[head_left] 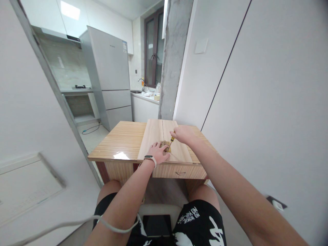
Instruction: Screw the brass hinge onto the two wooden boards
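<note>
My right hand point(183, 134) is closed around the yellow-and-black handle of a screwdriver point(172, 138). The tool slants down, its tip at a brass-coloured hinge point(167, 149). My left hand point(159, 152), with a watch band on the wrist, lies flat with fingers stretched over the hinge and the wood beside it. Under both hands are two pale wooden boards point(153, 131) lying side by side, a dark seam between them. The hinge sits across that seam, partly hidden by my left fingers. Whether a screw is under the tip is too small to tell.
The boards rest on a wood-grain desk point(125, 136) with a drawer point(180, 172) facing my knees. A white wall point(256, 102) stands close on the right. Behind are a grey fridge point(110, 65) and a sink counter point(146, 106). A pale cable point(77, 220) crosses by my left forearm.
</note>
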Demonstrator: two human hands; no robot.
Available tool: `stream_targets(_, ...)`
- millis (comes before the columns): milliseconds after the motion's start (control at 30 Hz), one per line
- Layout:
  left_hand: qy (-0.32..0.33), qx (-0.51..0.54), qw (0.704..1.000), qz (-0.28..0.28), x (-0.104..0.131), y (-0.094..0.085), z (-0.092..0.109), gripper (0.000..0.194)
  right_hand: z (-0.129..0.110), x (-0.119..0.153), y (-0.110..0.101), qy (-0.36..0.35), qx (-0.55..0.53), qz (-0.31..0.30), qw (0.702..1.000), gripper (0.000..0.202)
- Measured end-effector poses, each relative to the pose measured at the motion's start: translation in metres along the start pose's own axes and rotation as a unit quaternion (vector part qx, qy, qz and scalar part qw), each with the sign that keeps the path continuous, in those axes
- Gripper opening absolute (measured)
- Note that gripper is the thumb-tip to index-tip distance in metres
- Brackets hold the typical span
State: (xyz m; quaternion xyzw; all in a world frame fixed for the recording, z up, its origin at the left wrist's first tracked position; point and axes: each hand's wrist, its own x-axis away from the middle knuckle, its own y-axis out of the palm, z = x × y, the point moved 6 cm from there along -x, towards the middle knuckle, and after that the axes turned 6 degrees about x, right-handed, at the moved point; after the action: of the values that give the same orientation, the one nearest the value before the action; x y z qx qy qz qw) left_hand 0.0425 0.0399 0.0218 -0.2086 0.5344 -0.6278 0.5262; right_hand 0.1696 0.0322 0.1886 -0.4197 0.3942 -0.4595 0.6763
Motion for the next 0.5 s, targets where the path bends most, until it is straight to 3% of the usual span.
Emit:
stream_targets(200,0.006,-0.003,1.000,0.007,-0.001,0.000,-0.001,0.060,0.005,0.000,0.008,0.027,-0.034,-0.001,0.999,0.056)
stream_targets(500,0.000,0.000,1.000,-0.005,-0.001,-0.001,-0.001,0.061,0.006,0.001,0.016,-0.010,-0.091,0.037,0.995,0.029)
